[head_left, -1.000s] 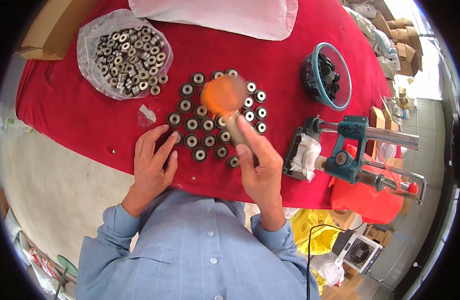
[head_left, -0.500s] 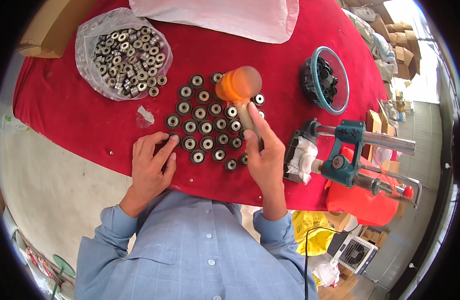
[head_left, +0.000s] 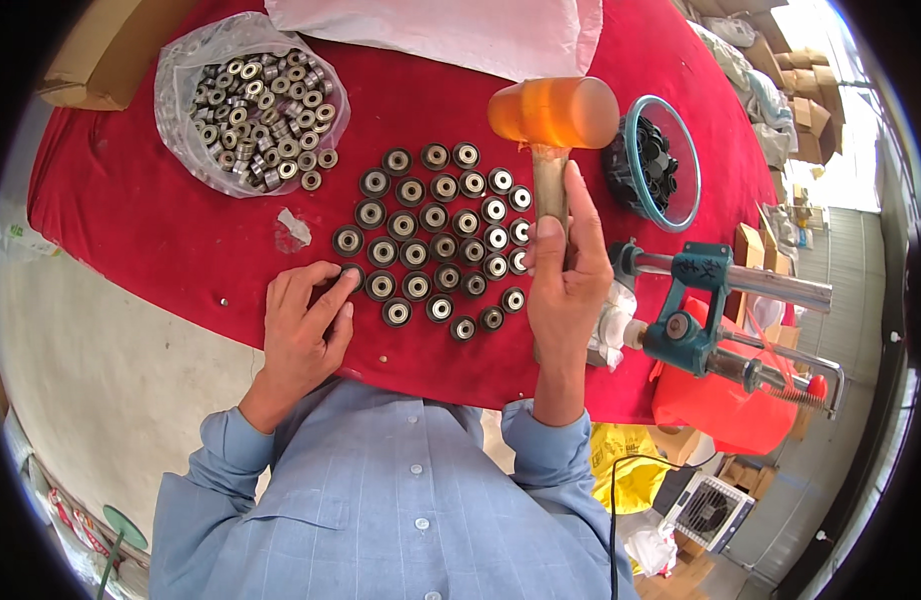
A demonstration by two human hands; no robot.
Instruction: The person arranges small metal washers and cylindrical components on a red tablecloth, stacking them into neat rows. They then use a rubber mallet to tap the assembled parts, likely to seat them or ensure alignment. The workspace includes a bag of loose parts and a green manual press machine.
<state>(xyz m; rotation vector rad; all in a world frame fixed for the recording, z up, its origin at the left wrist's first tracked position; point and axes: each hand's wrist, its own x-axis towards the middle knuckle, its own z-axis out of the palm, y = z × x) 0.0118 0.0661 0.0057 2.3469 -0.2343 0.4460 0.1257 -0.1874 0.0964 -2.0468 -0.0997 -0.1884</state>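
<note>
My right hand [head_left: 569,280] is wrapped around the wooden handle of a mallet [head_left: 561,112] with an orange head, raised over the right side of the table. The index finger stretches along the handle. My left hand [head_left: 309,318] has its fingertips on a black-rimmed bearing wheel [head_left: 354,274] at the left front of a cluster, partly covering it. Several more black wheels with metal bearings [head_left: 414,253] in their centres lie flat on the red cloth between my hands.
A clear plastic bag [head_left: 177,150] full of loose metal bearings lies at the far left. Black rings fill a clear bowl [head_left: 697,165] at the right. A green hand press [head_left: 693,300] stands at the right edge of the red-covered table [head_left: 421,100]. A cardboard box [head_left: 111,50] is at the back left.
The mallet has moved right and away from me, off the wheels it was covering, and my right hand has moved right with it. My left hand keeps its place on the wheel.
</note>
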